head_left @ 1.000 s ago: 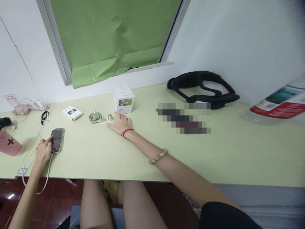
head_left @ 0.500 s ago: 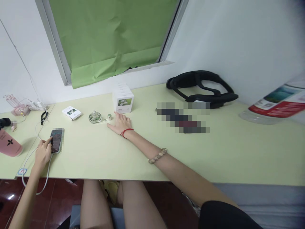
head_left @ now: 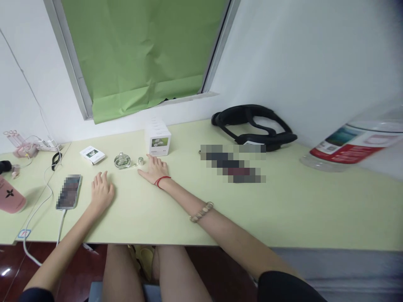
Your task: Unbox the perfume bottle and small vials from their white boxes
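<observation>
My left hand (head_left: 102,191) rests on the table between the phone and the perfume bottle, fingers stretched and holding nothing. The phone (head_left: 69,193), partly blurred out, lies to its left with a white cable plugged in. My right hand (head_left: 155,168) lies flat, thumb and fingers apart, just in front of a white box with a flower picture (head_left: 160,143). Close to its thumb stands a small silvery cap (head_left: 140,160). A clear glass perfume bottle (head_left: 122,161) sits upright left of the cap. Behind my left hand lies a small white carton (head_left: 92,155).
A black headset (head_left: 267,136) lies at the back right, beside a large clear bottle with a red label (head_left: 340,144). A pixelated dark item (head_left: 233,163) lies before the headset. At the left are a pink cup (head_left: 11,195), a black band (head_left: 56,161) and a power strip (head_left: 47,145).
My left hand has left the phone and moved right across the table, its fingers now spread. My right hand stays by the cap and box. The view has shifted slightly.
</observation>
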Tool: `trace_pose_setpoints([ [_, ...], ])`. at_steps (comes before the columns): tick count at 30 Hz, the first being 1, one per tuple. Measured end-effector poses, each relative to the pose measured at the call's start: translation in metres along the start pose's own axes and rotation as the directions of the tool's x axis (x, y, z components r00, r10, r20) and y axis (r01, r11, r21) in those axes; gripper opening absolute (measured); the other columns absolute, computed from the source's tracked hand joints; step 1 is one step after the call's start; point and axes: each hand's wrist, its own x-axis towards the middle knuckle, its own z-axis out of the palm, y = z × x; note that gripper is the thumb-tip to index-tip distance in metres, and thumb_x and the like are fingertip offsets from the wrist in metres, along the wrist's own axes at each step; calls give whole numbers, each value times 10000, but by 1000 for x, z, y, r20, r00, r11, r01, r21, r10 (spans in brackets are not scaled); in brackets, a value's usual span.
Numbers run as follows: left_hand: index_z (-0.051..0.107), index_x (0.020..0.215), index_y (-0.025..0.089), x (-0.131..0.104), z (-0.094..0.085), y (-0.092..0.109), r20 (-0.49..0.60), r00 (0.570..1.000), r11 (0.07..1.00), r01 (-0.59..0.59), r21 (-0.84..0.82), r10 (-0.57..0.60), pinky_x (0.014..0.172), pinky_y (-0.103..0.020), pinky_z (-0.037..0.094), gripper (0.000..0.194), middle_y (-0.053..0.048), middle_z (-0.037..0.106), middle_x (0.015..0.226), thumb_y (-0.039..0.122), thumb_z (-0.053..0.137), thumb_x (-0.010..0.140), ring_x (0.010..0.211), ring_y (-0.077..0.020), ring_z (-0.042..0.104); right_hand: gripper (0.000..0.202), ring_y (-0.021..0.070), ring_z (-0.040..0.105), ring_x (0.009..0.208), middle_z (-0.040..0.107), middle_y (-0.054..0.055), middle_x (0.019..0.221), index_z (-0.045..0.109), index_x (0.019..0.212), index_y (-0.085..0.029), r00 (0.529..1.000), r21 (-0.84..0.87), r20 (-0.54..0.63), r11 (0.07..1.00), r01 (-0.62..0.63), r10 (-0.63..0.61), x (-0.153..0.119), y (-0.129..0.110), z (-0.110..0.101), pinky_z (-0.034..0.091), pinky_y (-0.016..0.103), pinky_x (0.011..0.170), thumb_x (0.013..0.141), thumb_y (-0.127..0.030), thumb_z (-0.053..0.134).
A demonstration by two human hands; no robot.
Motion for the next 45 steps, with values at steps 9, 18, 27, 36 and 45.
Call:
trace_pose_setpoints([
  [9,263,1452,158,99,27,-20,-181,941,958,284,-40,-286,1070,-550,206,717,-161,109,1546,438,465,824,1402,-399,79,732,254,417,1188,479,136,1316,275,1407,-145,1000,-17,-8,1000,10,-10,-1,-3,0,294,361,956,796,-469,516],
  [18,492,1310,196,99,25,-24,-172,958,973,229,-14,-228,943,-426,329,507,-124,511,1310,119,276,858,1171,-285,451,759,266,409,1195,464,153,1336,241,1428,-120,1000,-2,25,1000,10,-10,-4,-3,-5,283,366,964,804,-464,504],
  [27,605,1159,181,98,18,-20,-303,925,973,211,-92,-230,901,-380,336,392,-127,553,1186,262,310,915,1122,-274,454,742,270,424,1176,478,157,1310,240,1415,-135,1000,-3,-9,1000,26,-26,-3,3,1,285,369,950,802,-459,504],
  [36,519,1032,159,100,10,-14,-533,762,904,158,-398,-368,946,-343,321,218,-121,566,1142,255,363,914,1113,-240,469,727,260,412,1194,465,153,1330,251,1412,-120,1000,-11,9,1000,22,-21,-4,4,1,272,361,966,816,-453,503],
  [45,584,1055,186,98,19,-13,-302,921,960,189,-207,-247,982,-393,310,281,-124,560,1146,258,367,891,1144,-248,472,709,259,412,1184,466,157,1323,265,1401,-122,999,-23,-14,999,32,-33,-2,6,6,272,357,957,819,-456,495],
])
